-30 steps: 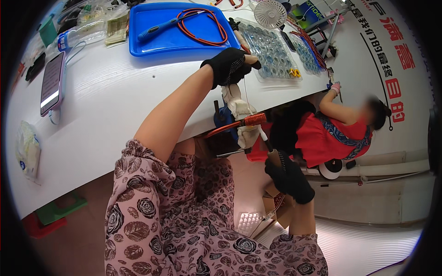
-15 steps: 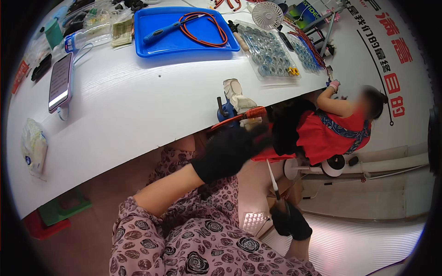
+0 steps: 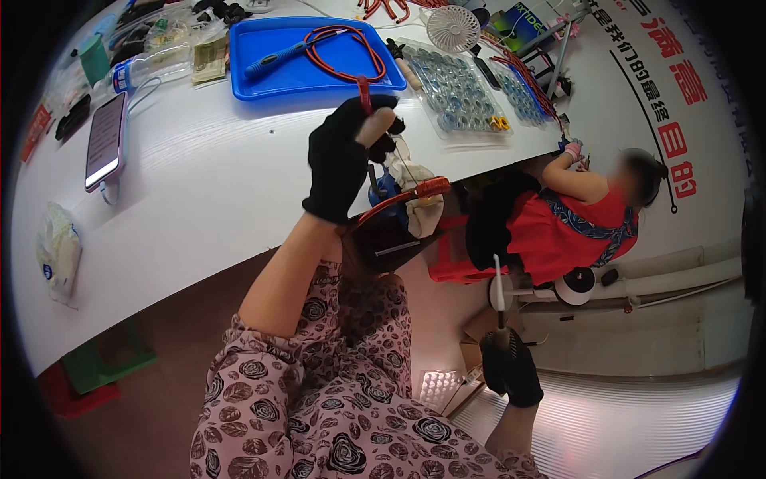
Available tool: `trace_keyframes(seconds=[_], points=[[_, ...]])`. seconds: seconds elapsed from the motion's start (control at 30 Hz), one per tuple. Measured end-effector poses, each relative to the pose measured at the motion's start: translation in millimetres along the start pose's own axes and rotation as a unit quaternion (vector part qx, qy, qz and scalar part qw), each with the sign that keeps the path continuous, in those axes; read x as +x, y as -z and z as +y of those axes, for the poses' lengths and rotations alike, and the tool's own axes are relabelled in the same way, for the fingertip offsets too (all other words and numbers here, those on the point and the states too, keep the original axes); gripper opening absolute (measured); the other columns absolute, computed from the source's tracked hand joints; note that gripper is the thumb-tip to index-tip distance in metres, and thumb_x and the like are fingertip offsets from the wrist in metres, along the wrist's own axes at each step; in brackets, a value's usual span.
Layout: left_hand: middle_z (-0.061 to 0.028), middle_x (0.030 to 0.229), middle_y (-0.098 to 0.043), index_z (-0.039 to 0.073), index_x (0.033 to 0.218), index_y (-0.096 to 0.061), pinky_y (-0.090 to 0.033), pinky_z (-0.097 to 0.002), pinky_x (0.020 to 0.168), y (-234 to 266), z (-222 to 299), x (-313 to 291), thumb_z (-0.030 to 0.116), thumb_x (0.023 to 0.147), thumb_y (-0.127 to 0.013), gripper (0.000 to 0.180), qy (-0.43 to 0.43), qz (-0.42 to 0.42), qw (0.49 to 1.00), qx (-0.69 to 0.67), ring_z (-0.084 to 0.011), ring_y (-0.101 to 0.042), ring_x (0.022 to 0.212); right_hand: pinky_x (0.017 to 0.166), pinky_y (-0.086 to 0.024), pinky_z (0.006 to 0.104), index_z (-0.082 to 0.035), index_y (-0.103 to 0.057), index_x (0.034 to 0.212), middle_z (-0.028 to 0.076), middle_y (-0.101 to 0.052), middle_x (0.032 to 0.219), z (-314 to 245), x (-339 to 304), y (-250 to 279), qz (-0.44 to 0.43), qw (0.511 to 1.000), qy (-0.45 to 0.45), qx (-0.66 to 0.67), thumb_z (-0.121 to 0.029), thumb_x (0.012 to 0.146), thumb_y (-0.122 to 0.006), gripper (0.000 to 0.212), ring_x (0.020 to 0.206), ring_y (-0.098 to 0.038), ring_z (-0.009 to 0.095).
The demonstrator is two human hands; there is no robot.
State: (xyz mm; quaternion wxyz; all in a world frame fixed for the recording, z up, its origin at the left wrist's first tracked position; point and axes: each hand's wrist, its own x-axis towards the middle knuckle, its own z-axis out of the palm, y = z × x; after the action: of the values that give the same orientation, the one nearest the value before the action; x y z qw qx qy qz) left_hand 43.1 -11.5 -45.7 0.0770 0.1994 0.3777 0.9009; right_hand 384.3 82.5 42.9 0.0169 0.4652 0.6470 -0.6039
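My left hand (image 3: 339, 160), in a black glove with a bare thumb, is raised near the table's edge. Its fingers are closed on a thin thread (image 3: 408, 165) that runs down to a red-orange cord (image 3: 399, 198). A red piece (image 3: 365, 94) shows at the fingers; whether it is finger wrapping or something held is unclear. The cord, thickly wrapped at its end, lies at a blue clamp (image 3: 383, 190) padded with white cloth (image 3: 425, 214). Lower right, my black-gloved right hand (image 3: 511, 369) grips a slim tool with a pale shaft (image 3: 499, 291), pointing up.
On the white table (image 3: 191, 199) stand a blue tray (image 3: 263, 48) with a blue-handled tool and red cord, a clear bottle (image 3: 163, 62), a phone (image 3: 106, 144), a tray of round pieces (image 3: 455, 92) and a small fan (image 3: 453, 29). A co-worker in red (image 3: 542, 231) sits at right.
My left hand has risen from beside the wrapped cord to above the table's edge, with the thread now stretched below it. The tool in my right hand has swung more upright and slightly right.
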Motion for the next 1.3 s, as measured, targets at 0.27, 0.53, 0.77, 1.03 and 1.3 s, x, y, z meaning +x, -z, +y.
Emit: trace_keyframes(seconds=[0.27,0.53,0.77,1.03,1.3], points=[[-0.0078,0.082,-0.066,-0.001,0.102,-0.063,-0.046,-0.0255,0.072,-10.1,-52.9,55.2,0.026,0.081,-0.066,0.034,0.174,-0.17,0.968,0.061,-0.0129,-0.06,0.076,0.034,-0.028,0.0193,-0.009,-0.052,0.1,-0.004,-0.048,0.062,-50.9,108.9,-34.5,-0.148,0.988,0.035,-0.036,-0.02,0.089,-0.058,0.017,0.038,-0.038,0.003],[-0.007,0.089,-0.067,0.0,0.106,-0.063,-0.046,-0.0263,0.074,-12.0,-47.5,48.8,0.022,0.082,-0.065,0.032,0.155,-0.175,0.965,0.121,-0.0121,-0.059,0.081,0.038,-0.034,0.0206,-0.009,-0.054,0.103,-0.002,-0.051,0.066,-57.8,100.9,-25.9,-0.089,0.982,0.064,-0.156,-0.022,0.088,-0.059,0.021,0.045,-0.045,0.004],[-0.0041,0.116,-0.058,0.015,0.123,-0.054,-0.046,-0.0311,0.071,-24.1,5.5,-55.8,0.016,0.072,-0.064,0.053,-0.329,-0.199,0.762,0.522,-0.0165,-0.057,0.074,0.044,-0.042,0.0237,-0.008,-0.054,0.103,-0.001,-0.056,0.073,16.8,50.4,-3.6,0.021,0.828,-0.305,0.469,-0.02,0.09,-0.057,0.018,0.053,-0.053,0.01],[-0.0018,0.092,-0.056,0.014,0.111,-0.057,-0.044,-0.0327,0.069,-29.7,-13.7,-83.5,0.018,0.07,-0.058,0.041,-0.381,-0.308,0.714,0.499,-0.0172,-0.054,0.075,0.058,-0.049,0.0308,-0.005,-0.055,0.099,0.009,-0.063,0.077,-0.3,-9.7,4.3,0.036,0.921,0.097,-0.376,-0.017,0.079,-0.068,0.027,0.066,-0.064,0.02],[-0.0044,0.095,-0.055,0.012,0.112,-0.056,-0.044,-0.0335,0.068,-36.3,-9.0,-78.9,0.014,0.069,-0.057,0.043,-0.355,-0.271,0.757,0.476,-0.0194,-0.054,0.076,0.043,-0.041,0.0266,-0.003,-0.056,0.097,0.005,-0.057,0.067,-6.6,-9.9,-21.2,0.039,0.995,0.081,0.043,-0.015,0.082,-0.065,0.022,0.05,-0.054,0.013]])
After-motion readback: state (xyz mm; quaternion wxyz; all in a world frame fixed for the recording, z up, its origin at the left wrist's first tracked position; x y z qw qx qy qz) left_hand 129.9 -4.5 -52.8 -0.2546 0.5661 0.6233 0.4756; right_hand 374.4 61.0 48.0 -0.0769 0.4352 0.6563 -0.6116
